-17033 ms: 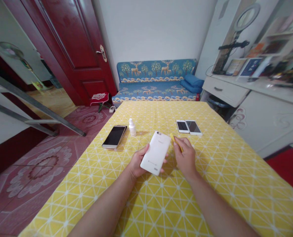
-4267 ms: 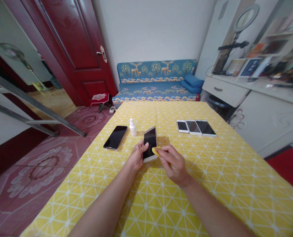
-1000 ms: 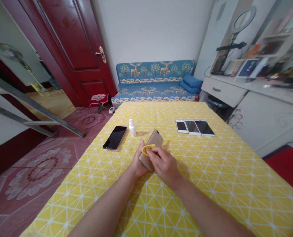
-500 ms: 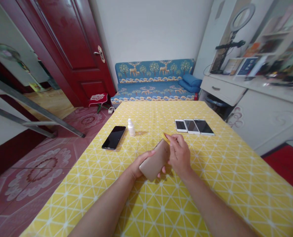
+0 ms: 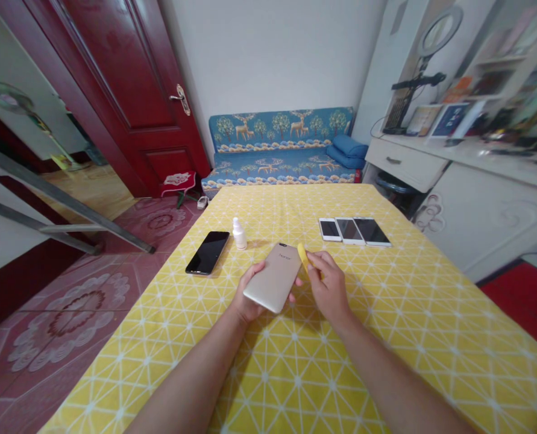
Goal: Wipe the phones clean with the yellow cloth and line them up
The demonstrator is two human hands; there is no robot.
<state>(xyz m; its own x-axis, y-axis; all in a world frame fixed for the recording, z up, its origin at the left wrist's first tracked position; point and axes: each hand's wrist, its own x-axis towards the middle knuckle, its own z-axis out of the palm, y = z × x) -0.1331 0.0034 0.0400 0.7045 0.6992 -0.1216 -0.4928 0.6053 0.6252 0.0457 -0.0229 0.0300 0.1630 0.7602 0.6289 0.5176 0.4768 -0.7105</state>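
A gold smartphone (image 5: 273,278) lies back side up in my left hand (image 5: 249,296), whose thumb rests on its left edge while fingertips show past its right edge. The phone's camera is at its far end. My right hand (image 5: 329,283) pinches a small yellow piece (image 5: 302,253), perhaps cloth or sponge, beside the phone's upper right edge; whether the two touch I cannot tell. Beyond the phone to the left stands a small white bottle (image 5: 239,234), upright. A black smartphone (image 5: 208,252) lies screen up left of the bottle.
Three white-framed phones (image 5: 351,231) lie side by side at the table's far right. A yellow patterned cloth (image 5: 295,380) covers the table. Behind the table is a blue sofa (image 5: 279,163); a white cabinet (image 5: 489,211) stands on the right, a metal frame (image 5: 60,202) on the left.
The gold phone has turned so its back faces up more fully, moving slightly left. My right hand with the yellow piece has shifted from its top corner to beside its right edge.
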